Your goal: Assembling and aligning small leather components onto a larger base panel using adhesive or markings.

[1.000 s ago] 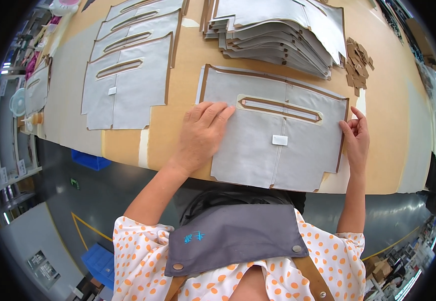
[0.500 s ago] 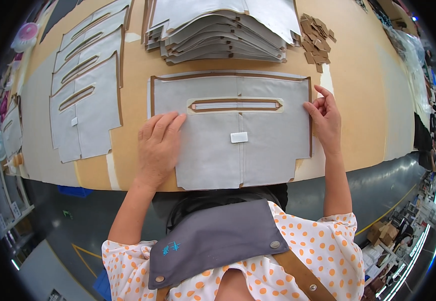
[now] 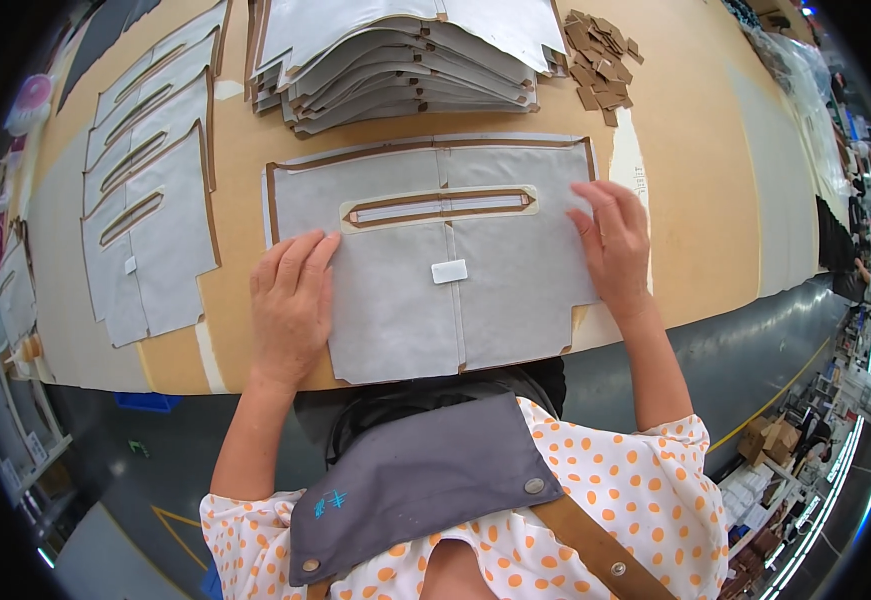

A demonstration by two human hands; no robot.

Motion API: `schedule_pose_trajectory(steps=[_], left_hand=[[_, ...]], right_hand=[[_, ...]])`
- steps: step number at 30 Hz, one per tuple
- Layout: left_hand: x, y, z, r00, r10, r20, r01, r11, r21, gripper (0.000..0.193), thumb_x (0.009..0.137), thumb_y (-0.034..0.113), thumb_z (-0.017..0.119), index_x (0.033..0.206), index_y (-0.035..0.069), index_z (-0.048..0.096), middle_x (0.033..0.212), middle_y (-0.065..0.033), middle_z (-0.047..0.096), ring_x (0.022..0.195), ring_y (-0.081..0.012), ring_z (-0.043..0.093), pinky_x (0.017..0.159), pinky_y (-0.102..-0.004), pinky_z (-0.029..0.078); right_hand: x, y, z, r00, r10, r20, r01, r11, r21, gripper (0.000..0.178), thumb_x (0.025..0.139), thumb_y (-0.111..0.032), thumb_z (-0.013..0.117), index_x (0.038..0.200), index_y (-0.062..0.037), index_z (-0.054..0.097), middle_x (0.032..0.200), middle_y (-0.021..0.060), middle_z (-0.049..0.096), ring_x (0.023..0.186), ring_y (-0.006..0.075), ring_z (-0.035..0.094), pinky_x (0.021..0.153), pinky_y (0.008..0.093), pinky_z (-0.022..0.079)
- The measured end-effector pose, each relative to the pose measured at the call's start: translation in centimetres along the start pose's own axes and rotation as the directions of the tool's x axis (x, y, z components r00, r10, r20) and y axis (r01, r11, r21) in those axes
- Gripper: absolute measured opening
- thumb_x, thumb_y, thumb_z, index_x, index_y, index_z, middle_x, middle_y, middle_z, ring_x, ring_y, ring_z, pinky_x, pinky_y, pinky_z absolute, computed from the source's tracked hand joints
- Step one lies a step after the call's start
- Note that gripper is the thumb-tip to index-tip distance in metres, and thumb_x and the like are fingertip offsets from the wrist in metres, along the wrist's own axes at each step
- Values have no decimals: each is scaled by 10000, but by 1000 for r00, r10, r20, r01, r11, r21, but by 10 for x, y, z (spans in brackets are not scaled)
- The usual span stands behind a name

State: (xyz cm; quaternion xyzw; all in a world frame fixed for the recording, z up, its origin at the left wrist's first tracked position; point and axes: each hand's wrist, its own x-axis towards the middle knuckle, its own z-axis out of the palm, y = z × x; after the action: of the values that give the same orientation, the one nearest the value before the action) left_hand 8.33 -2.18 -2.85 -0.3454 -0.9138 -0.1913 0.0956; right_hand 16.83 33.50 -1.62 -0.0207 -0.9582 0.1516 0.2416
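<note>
A grey fabric panel (image 3: 385,290) lies flat in front of me, with brown tape along its top and side edges. Across it runs a long slot framed in brown with a white zipper (image 3: 441,207), and below that sits a small white label (image 3: 449,271). My left hand (image 3: 293,300) rests on the panel's left side, fingers stretched and lying flat. At the right edge, my right hand (image 3: 615,245) has its fingers over the border, lightly bent, with the thumb apart from them. Nothing shows between its fingers.
A thick stack of similar grey panels (image 3: 395,80) stands beyond the panel. Brown small square pieces (image 3: 600,60) lie heaped to its right. Overlapping slotted panels (image 3: 170,275) are laid out at the left. Clear plastic sheeting (image 3: 805,100) hangs at the table's far right.
My right hand has come inward, its fingers now over the panel's right edge rather than raised beside it. My left hand stays at the left side. The whole view has shifted slightly.
</note>
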Motion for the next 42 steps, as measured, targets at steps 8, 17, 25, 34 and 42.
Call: schedule_pose_trajectory(steps=[8, 17, 25, 34, 42], left_hand=[[7, -2, 1, 1000, 20, -7, -21, 999, -31, 382, 890, 9, 611, 1264, 76, 639, 1255, -77, 609, 1171, -280, 545, 1016, -406, 416], [1, -7, 2, 993, 107, -51, -111, 989, -97, 506, 869, -19, 631, 1354, 90, 536, 1240, -107, 602, 1122, -337, 561, 970, -450, 432], [1, -3, -3, 998, 60, 12, -59, 997, -55, 572, 863, -52, 616, 1406, 69, 479, 1249, -125, 588, 1151, -337, 535, 1000, -438, 426], [1, -4, -2, 999, 39, 33, -39, 999, -14, 526, 873, 11, 627, 1383, 102, 534, 1286, -83, 587, 1150, -300, 545, 1000, -428, 421], [-1, -1, -5, 999, 1, 35, 1, 998, -59, 479, 895, -10, 611, 1363, 69, 547, 1318, -150, 548, 1199, -331, 528, 1028, -431, 419]], right_hand=[[-3, -10, -3, 976, -153, 152, 156, 988, -10, 310, 846, -43, 698, 1150, -105, 680, 1112, 10, 641, 928, 247, 586, 822, 370, 480], [72, 68, -21, 932, 361, 20, -355, 903, 241, 222, 962, -169, 628, 1147, -47, 636, 1176, 86, 611, 1015, 201, 610, 779, 321, 523], [187, 167, 20, 973, 204, 104, -203, 979, -13, 364, 911, -278, 662, 1199, -55, 665, 1234, 147, 646, 1141, 297, 607, 927, 416, 503], [219, 167, 38, 924, 117, 364, -6, 956, -294, 272, 867, -207, 646, 1065, -21, 650, 1069, 158, 696, 1037, 338, 653, 908, 427, 511], [219, 177, 29, 996, 66, 55, -40, 925, -378, 196, 916, -230, 590, 982, -52, 641, 936, 122, 718, 850, 335, 683, 796, 427, 544]])
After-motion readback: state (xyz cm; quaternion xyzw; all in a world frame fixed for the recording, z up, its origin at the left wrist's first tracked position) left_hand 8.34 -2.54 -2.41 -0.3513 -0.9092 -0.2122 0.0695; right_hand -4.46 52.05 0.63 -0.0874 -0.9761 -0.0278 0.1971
